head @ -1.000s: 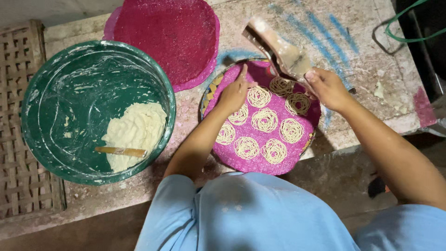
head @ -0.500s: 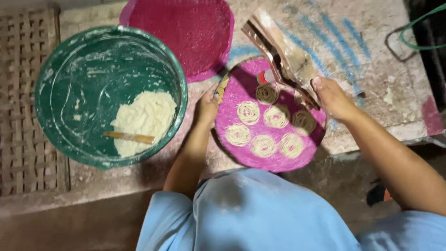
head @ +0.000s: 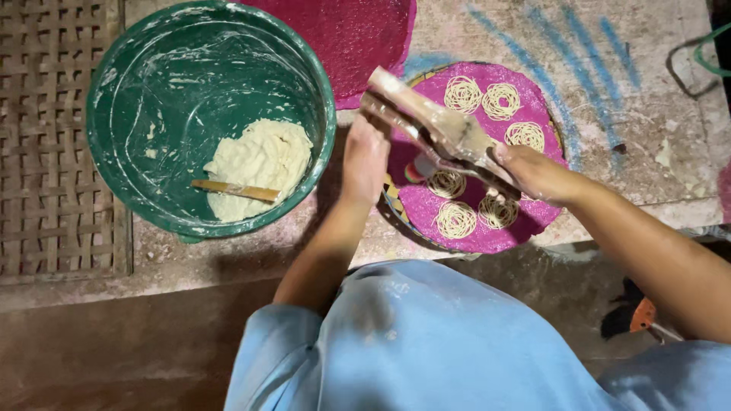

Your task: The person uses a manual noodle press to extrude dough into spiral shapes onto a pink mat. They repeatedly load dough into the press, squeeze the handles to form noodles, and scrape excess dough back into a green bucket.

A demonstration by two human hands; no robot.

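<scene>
A round woven tray covered with a pink cloth lies on the stone slab and carries several pale coiled noodle nests. Over it I hold a dough-smeared lever press in both hands. My left hand grips the press's left end at the tray's near-left edge. My right hand clasps the long handles on the right. A small red and white part hangs under the press above the cloth.
A large green basin to the left holds a lump of white dough and a wooden stick. A second pink mat lies behind. A woven bamboo mat sits far left; a cable lies far right.
Both hands left the tray's rim and took up the press, which lay behind the tray before. The view has shifted so the tray sits further right and higher.
</scene>
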